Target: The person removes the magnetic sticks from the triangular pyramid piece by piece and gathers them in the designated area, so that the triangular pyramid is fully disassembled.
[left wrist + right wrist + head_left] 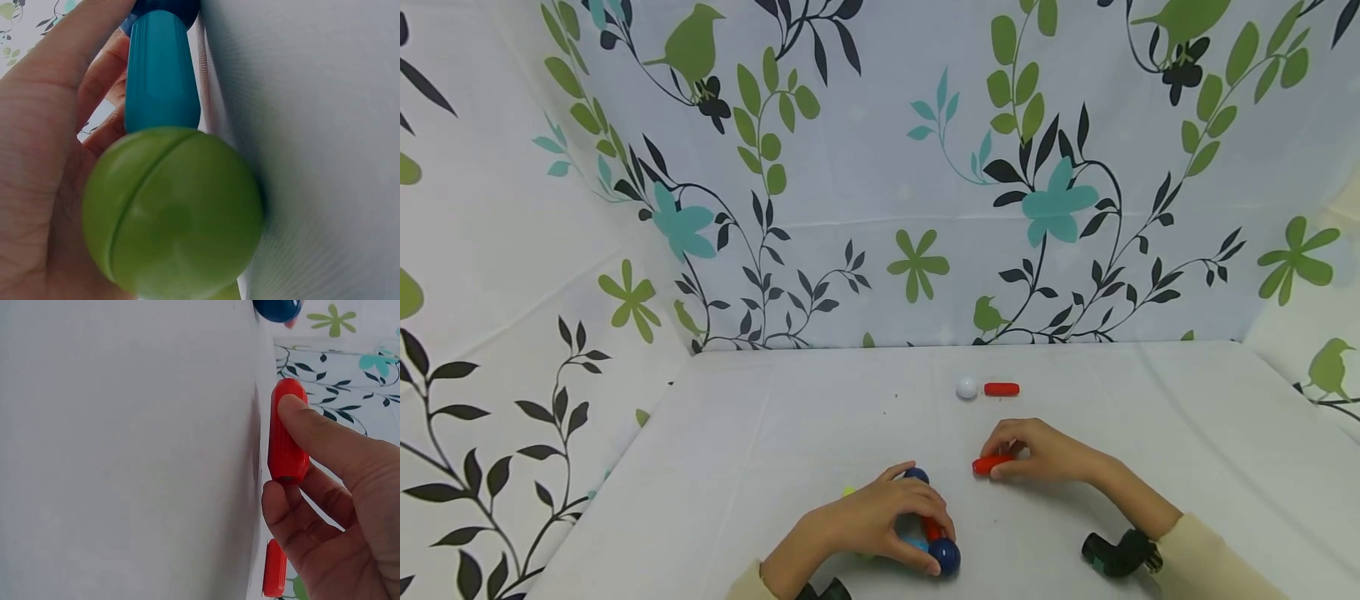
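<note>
My left hand [880, 510] arches over a toy frame of balls and ribbed rods on the table, its thumb and fingers curled round the side with a dark blue ball [946, 557]. Another dark blue ball [917, 475] shows past the fingers, and a red rod [932, 529] links that side. Close up in the left wrist view, a green ball [175, 212] joins a light blue rod [162, 69]. The palm hides much of the frame. To the right, my right hand [1045, 452] pinches a separate red rod [289, 437] between thumb and fingers, close over the table.
Farther back on the white table [820, 400] lie a white ball [967, 388] and another loose red rod [1002, 389], side by side. A patterned cloth [865, 167] hangs behind the table. A black wrist device [1116, 552] sits by the right sleeve.
</note>
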Motion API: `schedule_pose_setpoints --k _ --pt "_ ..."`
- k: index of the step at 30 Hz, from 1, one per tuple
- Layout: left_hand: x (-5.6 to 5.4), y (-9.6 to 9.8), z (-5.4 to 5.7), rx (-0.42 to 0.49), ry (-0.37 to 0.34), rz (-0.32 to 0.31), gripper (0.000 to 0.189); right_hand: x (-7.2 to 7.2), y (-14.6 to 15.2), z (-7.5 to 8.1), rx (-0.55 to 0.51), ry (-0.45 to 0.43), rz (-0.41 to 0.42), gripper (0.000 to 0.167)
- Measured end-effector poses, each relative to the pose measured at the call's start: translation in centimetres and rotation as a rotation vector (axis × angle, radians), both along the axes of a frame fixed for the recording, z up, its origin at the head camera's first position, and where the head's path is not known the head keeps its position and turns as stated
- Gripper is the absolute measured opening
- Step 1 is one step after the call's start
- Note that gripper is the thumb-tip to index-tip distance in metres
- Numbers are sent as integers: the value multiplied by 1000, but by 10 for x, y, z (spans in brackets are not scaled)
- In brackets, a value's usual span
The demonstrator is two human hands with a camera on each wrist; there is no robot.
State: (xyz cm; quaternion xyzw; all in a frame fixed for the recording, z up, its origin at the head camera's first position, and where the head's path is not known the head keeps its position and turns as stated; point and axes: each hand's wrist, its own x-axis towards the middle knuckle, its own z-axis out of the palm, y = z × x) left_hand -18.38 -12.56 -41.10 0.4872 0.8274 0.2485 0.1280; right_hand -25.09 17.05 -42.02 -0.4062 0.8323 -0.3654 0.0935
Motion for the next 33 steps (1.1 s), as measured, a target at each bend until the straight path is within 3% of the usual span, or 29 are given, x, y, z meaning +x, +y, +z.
schedule_pose_setpoints --k 13,33 --pt "-2 -1 -3 7 -26 1 28 -21 12 -3 7 121 -154 24" --pt "-1 -1 -3 8 -12 -8 28 -42 18 -8 4 144 -354 21"
